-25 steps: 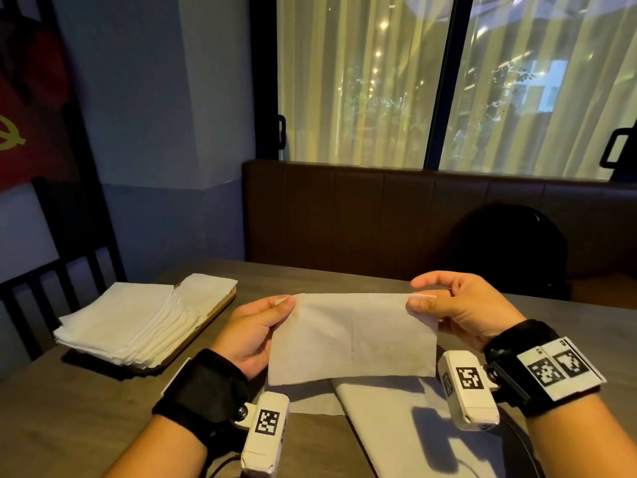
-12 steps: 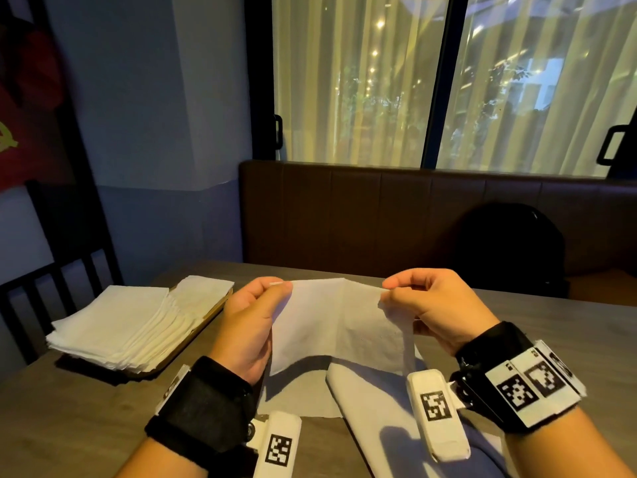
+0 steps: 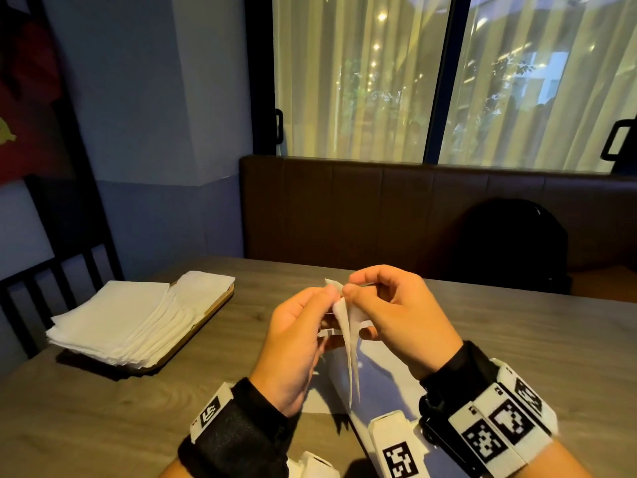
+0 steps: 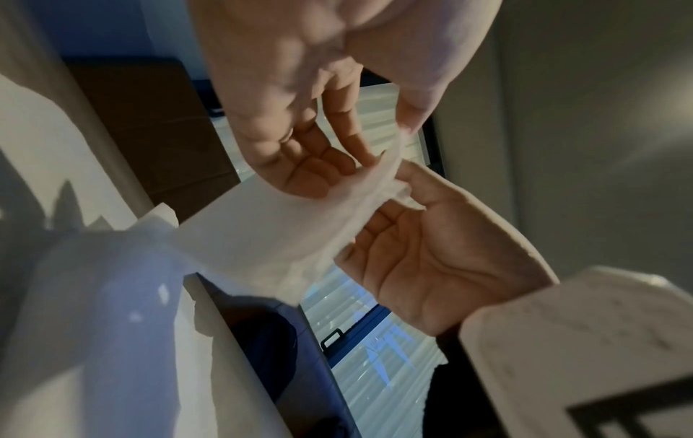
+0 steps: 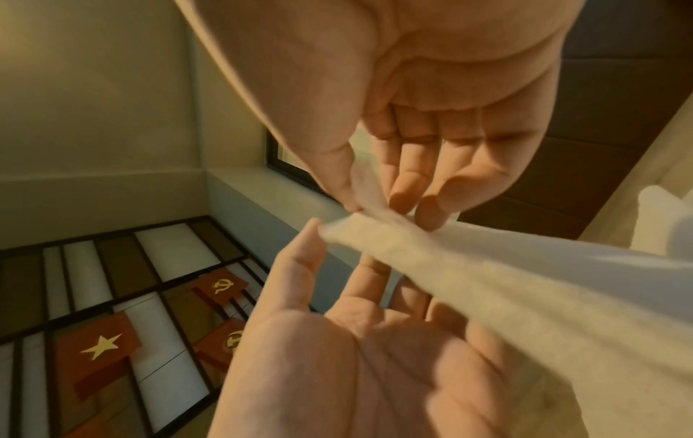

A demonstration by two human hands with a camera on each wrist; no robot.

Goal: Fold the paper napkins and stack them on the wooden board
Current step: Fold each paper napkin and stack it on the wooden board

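pinching the top corners of one paper napkin (image 3: 348, 339) together above the table (image 3: 517, 339), the left hand (image 3: 293, 343) and right hand (image 3: 396, 326) meet thumb to thumb in the head view, and the sheet hangs doubled between them. under it more white napkins (image 3: 386, 370) lie at the table's near edge. a stack of folded napkins (image 3: 127, 322) sits on the wooden board (image 3: 217, 305) at the table's far left (overhanging its near end).

left wrist view: the left hand (image 4: 319, 97) nips the napkin (image 4: 270, 225) between thumb and forefinger, other fingers loosely curled; the right hand (image 4: 442, 257) meets it.

right wrist view: the right hand (image 5: 424, 97) pinches the napkin (image 5: 487, 281) likewise, with the left hand (image 5: 356, 355) opposite.
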